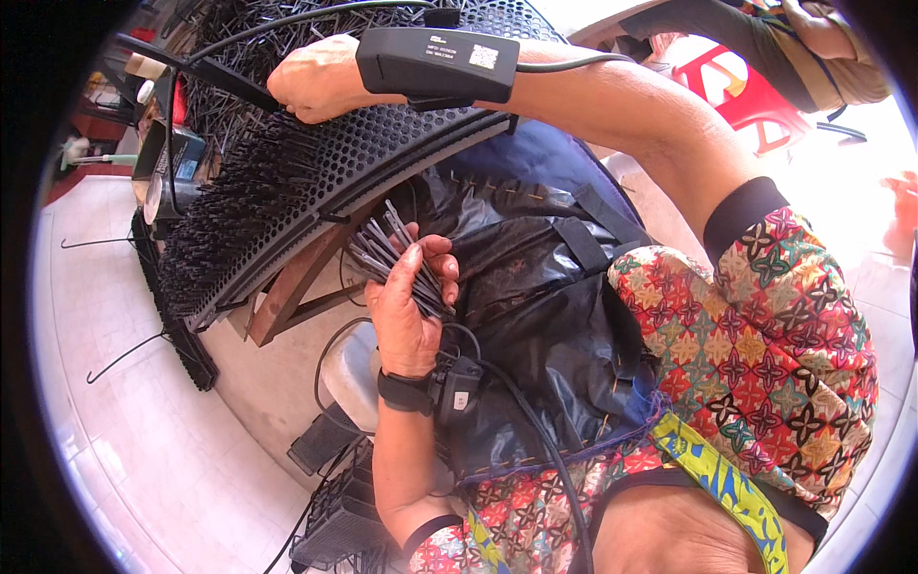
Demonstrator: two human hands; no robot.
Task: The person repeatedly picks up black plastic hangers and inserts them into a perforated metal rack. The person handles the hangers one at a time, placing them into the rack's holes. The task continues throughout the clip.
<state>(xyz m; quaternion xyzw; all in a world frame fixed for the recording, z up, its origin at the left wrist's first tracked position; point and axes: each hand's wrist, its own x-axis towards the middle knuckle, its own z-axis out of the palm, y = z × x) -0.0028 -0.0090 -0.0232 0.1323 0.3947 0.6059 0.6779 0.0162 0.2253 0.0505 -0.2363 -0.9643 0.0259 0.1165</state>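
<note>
My left hand [409, 311] is closed around a bundle of thin dark grey rods [382, 241]. Their flattened tips point up toward the tray's edge. Above it, my right hand [320, 78] reaches over a black perforated tray [387, 148], with its fingers curled down among the dark pieces. What those fingers pinch is hidden. Many short black rods stand upright in the tray's holes [244, 191] on the left. Behind my right hand lies a loose heap of similar black rods [320, 33]. A black device [438, 65] sits on my right forearm.
A wooden frame [287, 297] supports the tray. A black apron [535, 335] covers my lap. Cables [521, 402] run past my left wrist. Black crates [349, 507] stand below left, a red plastic stool [732, 91] at upper right. Another person's hand [824, 33] shows at the top right.
</note>
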